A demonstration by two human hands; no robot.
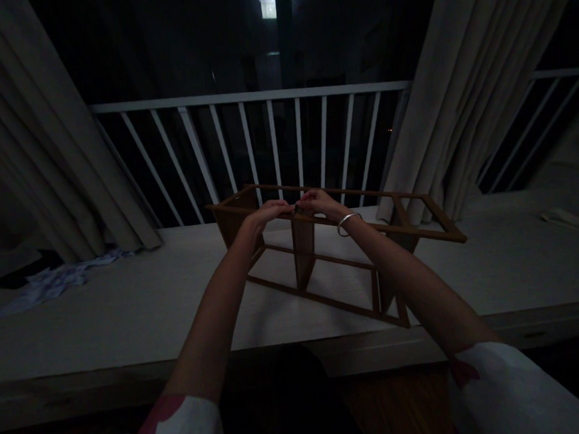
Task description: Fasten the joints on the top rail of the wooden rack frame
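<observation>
A brown wooden shelf frame [305, 252] lies on its side on the pale ledge, its open bays toward me. My left hand [270, 210] is closed at its upper front rail, fingertips by the joint with the middle board. Close beside it, my right hand [320, 202], with a silver bangle at the wrist, is closed in a pinch over the same joint. Between the two sets of fingertips is a small dark piece [295, 210], too tiny and dim to name. The fingers partly hide the joint.
The pale ledge [192, 318] runs across under a dark window. Behind the frame stands a white railing [253, 97], with beige curtains [439, 85] at either side. A checked cloth [68, 278] lies at left, a pale strap-like item [573, 221] at right.
</observation>
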